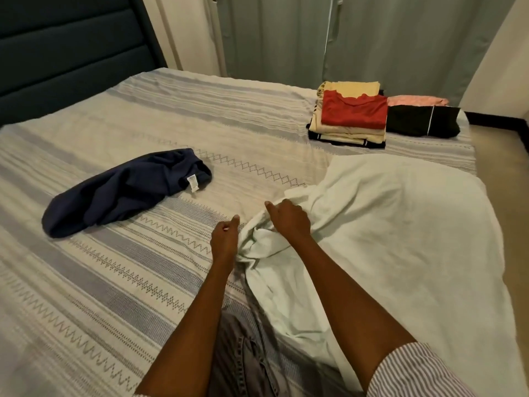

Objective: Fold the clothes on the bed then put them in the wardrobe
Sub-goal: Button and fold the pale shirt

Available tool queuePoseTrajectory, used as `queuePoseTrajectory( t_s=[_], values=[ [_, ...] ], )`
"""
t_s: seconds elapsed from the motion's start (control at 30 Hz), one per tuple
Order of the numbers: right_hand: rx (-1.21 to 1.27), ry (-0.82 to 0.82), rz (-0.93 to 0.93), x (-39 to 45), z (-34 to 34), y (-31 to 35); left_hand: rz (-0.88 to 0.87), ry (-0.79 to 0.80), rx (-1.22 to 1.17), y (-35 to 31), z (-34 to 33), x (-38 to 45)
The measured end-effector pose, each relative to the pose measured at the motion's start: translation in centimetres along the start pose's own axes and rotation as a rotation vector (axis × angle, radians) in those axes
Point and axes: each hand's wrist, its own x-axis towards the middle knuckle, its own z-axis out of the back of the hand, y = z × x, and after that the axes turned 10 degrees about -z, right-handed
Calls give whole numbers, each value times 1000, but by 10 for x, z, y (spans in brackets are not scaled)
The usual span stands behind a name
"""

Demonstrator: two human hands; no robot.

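Observation:
A large white cloth (386,224) lies spread over the right side of the bed (114,282). My right hand (289,219) grips a bunched edge of it near the bed's middle. My left hand (224,239) is just to the left, fingers curled, pinching the same bunched edge at its lower left. A crumpled navy garment (123,193) with a white label lies unfolded to the left. A folded stack topped by a red shirt (353,113) sits at the far right, with a folded black garment (420,121) and a pink one (415,100) beside it.
A dark padded headboard (71,47) stands at the far left. Grey-green curtains (372,38) hang behind the bed. Floor (503,179) shows past the bed's right edge. My grey trousers (243,359) press against the near edge.

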Motion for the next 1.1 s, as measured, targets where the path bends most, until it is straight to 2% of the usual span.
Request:
queuePoseTrajectory(
  t_s=[0.07,0.17,0.23,0.3,0.37,0.43,0.5,0.57,0.63,0.67,0.73,0.77,0.87,1.0,1.1],
  values=[
    [75,-8,-117,-2,1,1,-196,179,127,-15,-7,5],
    [90,48,-180,9,-2,-5,-353,466,460,-21,-28,18],
    [104,84,-230,25,-4,-7,-378,389,572,-23,-39,30],
    [87,64,-231,35,-3,-2,-356,252,432,-21,-39,35],
    [76,-1,-164,40,-11,10,-371,201,252,-19,-31,36],
    [164,-55,-30,38,-17,19,-339,135,62,-15,-26,29],
    [335,-27,178,39,-32,49,-265,-69,-114,-14,-10,31],
    [431,98,415,34,-45,87,-162,-322,-243,-15,13,31],
    [325,229,538,31,-46,107,-82,-466,-312,-14,14,27],
    [249,287,591,19,-56,130,-44,-536,-308,-12,37,27],
    [4,325,613,20,-57,133,73,-548,-286,-5,36,26],
    [-63,375,613,8,-65,137,128,-547,-271,-2,53,23],
    [-169,388,564,0,-66,111,211,-534,-189,5,58,16],
    [-44,294,466,-12,-40,67,161,-514,0,-4,48,-5],
    [116,173,386,-23,-4,22,-2,-271,-92,-12,27,-28]
  ],
)
